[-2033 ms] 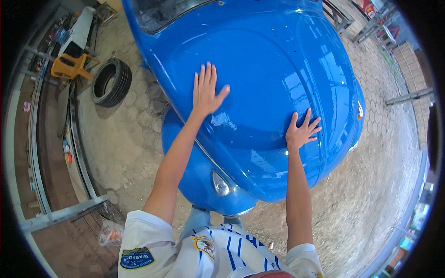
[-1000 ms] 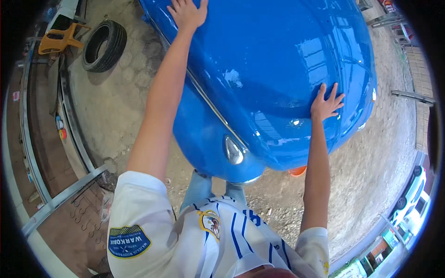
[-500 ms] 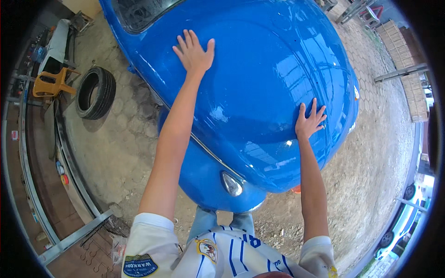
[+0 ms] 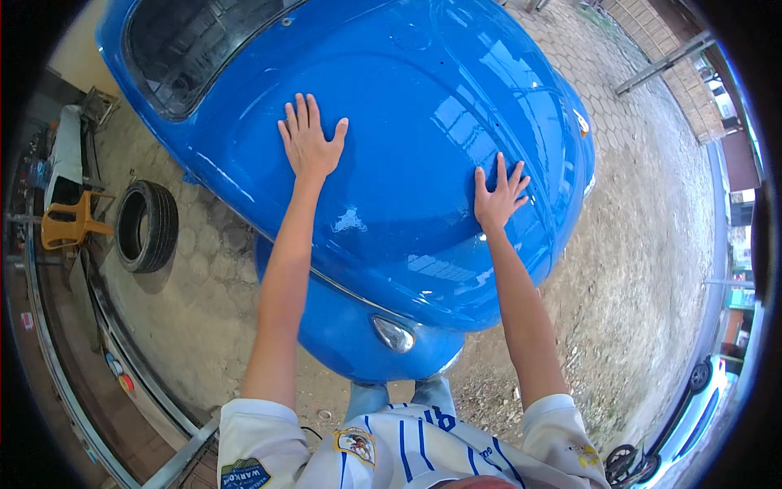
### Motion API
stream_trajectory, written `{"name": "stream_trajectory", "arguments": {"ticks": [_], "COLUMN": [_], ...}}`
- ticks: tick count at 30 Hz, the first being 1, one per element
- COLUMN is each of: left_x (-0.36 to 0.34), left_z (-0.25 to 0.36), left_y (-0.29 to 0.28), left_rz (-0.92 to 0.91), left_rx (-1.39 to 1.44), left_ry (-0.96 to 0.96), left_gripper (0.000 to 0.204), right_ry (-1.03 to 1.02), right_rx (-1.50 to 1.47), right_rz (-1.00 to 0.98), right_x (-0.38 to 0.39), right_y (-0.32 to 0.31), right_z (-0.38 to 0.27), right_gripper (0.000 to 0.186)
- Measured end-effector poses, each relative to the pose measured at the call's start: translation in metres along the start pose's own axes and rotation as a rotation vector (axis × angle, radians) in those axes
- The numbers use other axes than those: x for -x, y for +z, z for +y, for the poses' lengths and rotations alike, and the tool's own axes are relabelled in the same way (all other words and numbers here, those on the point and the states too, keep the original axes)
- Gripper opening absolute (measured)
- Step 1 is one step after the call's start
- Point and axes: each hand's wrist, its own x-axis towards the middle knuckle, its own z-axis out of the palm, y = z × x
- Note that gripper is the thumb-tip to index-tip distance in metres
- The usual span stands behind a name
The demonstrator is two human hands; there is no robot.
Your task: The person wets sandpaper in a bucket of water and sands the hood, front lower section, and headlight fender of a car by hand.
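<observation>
A shiny blue car with a rounded body fills the middle of the head view, and its curved hood panel (image 4: 391, 155) lies under both hands. My left hand (image 4: 312, 145) rests on the panel toward the window, palm down with fingers spread. Farther right, my right hand (image 4: 499, 196) lies on the panel near a raised curved ridge, its fingers also apart. Neither hand holds anything. Below the panel edge, a chrome teardrop-shaped lamp (image 4: 393, 334) sits on the blue fender (image 4: 358, 346). A dark window (image 4: 191, 53) shows at the upper left.
On the ground to the left stands a black tire (image 4: 147, 226) beside an orange-yellow plastic chair (image 4: 75, 220). A metal-framed ledge (image 4: 130, 367) runs along the left. Gravelly ground (image 4: 635, 269) stretches to the right, with a light-coloured car (image 4: 688, 416) and bamboo fencing (image 4: 664, 69) beyond.
The view has shifted, showing more of the window. My right hand has moved up the panel toward the ridge. Both hands stay spread on the blue surface.
</observation>
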Motion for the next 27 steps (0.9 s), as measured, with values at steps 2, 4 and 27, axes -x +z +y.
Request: {"name": "stream_trajectory", "arguments": {"ticks": [2,4,27], "left_x": [0.021,0.069,0.094], "left_z": [0.031,0.068,0.096], "left_y": [-0.006,-0.019,-0.017], "left_rz": [0.035,-0.106,-0.152], "left_rx": [0.003,0.041,-0.002], "left_ry": [-0.112,0.047,-0.126], "left_gripper": [0.09,0.092,0.064], "right_ry": [0.026,0.02,0.002], "right_rx": [-0.041,-0.057,-0.059], "right_rz": [-0.044,-0.027,0.011], "right_x": [0.001,0.001,0.006], "right_y": [-0.003,-0.006,-0.01], "right_z": [-0.002,-0.004,-0.009], "right_gripper": [0.072,0.072,0.067]}}
